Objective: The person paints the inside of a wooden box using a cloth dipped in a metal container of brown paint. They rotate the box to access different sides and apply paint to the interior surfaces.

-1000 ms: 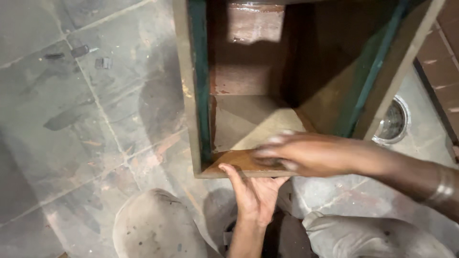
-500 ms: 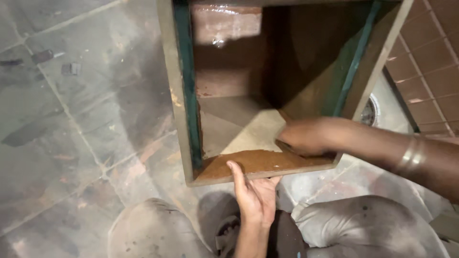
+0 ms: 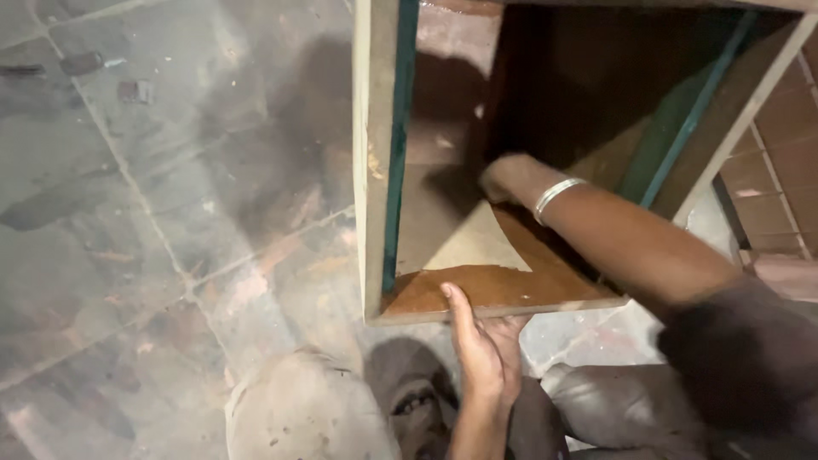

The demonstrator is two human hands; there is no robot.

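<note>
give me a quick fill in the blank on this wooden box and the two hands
1. The left hand grips the open wooden box by its ____ edge.
2. The right hand reaches ____ the box.
3. A ____ bangle sits on the right wrist.
4. The box stands on a ____ floor.

Missing words: bottom; inside; silver; tiled

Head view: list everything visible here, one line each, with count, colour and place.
open wooden box with green-edged panels: one, brown, upper centre, resting on the floor.
grey stone tile floor: one, stained, left and under the box.
red-brown tiles: several, right edge.
silver bangle: one, on the right wrist.
left hand: one, gripping the box's near bottom edge.
right hand: one, reaching deep inside the box.
</note>
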